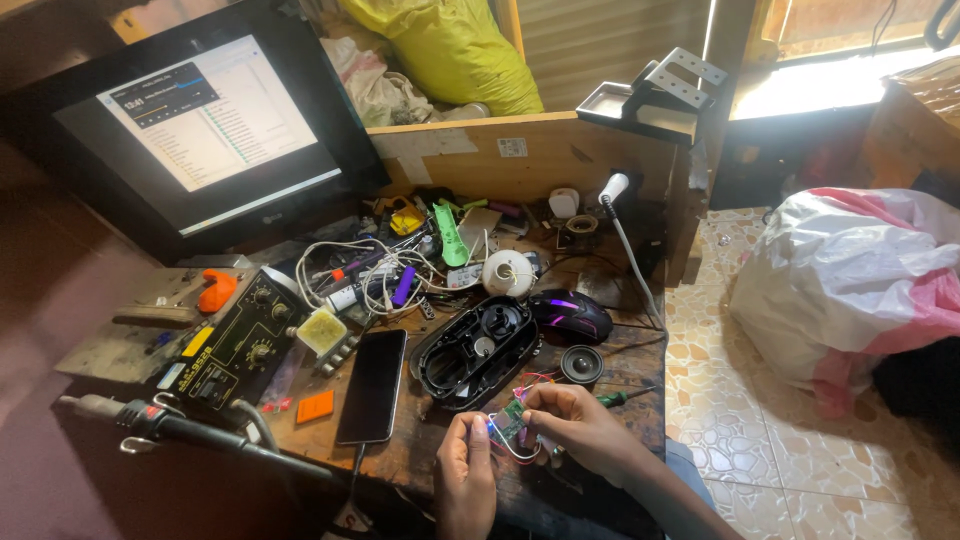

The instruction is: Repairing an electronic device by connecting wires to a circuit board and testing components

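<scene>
Bottom centre of frame: I see both hands pinched shut on a small green circuit board (512, 418), left hand (466, 478) at its lower edge, right hand (578, 423) on top. I judge it light, stiff, fragile; thin red and white wires (520, 452) trail, so edges are the hold. Just above lie a black plastic shell (475, 351), smartphone (371, 385), small speaker (581, 364); the green screwdriver (622, 397) crowds the right hand.

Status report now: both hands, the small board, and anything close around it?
Left hand and right hand pinch small green circuit board, wires attached. Black plastic shell lies open just beyond; phone left of it.
</scene>
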